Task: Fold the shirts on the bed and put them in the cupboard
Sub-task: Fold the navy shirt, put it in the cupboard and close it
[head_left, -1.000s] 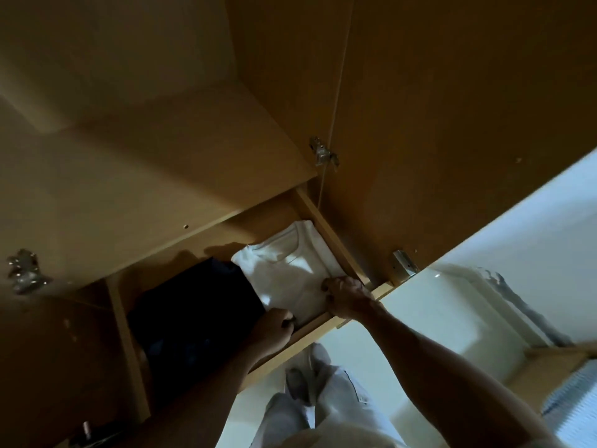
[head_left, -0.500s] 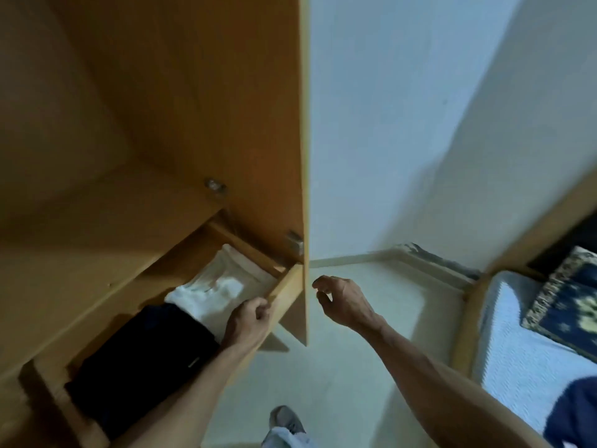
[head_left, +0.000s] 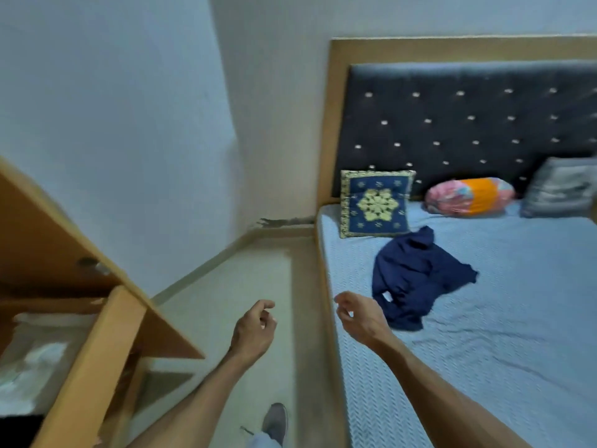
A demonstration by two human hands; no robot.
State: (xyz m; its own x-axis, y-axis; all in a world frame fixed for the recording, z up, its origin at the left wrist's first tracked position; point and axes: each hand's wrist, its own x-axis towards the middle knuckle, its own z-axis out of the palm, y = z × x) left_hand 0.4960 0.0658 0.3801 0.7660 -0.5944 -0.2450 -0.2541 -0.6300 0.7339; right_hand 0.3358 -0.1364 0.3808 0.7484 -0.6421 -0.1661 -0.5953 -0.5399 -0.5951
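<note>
Both hands are up over the strip of floor [head_left: 232, 344] between cupboard and bed, and neither holds anything: the left hand [head_left: 253, 331] hangs with fingers loosely curled, the right hand [head_left: 360, 318] likewise, just at the bed's [head_left: 484, 334] wooden side edge. A crumpled navy shirt [head_left: 416, 276] lies on the blue sheet near that edge, below the patterned cushion [head_left: 376, 204]. At far left, the cupboard's [head_left: 97, 367] open compartment shows a folded white shirt [head_left: 35, 360] behind its front lip.
</note>
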